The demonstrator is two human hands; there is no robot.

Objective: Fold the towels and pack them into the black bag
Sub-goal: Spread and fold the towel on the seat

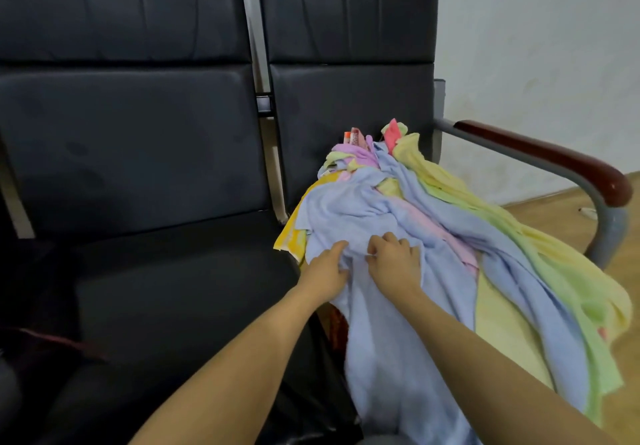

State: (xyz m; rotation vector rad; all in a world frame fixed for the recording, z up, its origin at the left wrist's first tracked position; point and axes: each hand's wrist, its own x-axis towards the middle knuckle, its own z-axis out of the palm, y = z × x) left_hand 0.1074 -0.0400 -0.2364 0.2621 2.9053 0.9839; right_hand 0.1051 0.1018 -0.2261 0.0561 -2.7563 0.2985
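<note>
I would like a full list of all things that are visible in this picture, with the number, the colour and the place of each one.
chairs: two, black padded, side by side against the wall; the left seat holds no towels.
armrest: one, dark red-brown on a grey metal tube, right side of the right chair.
towel pile: one heap, count unclear; yellow, green, pink, lilac, orange; on the right chair's seat.
light blue towel: one, on top of the pile, hanging over the front edge.
wall: one, white, behind the chairs.
floor: wooden, light brown, at the right.
left hand: one, gripping the blue towel's edge.
right hand: one, fingers curled on the same towel.
</note>
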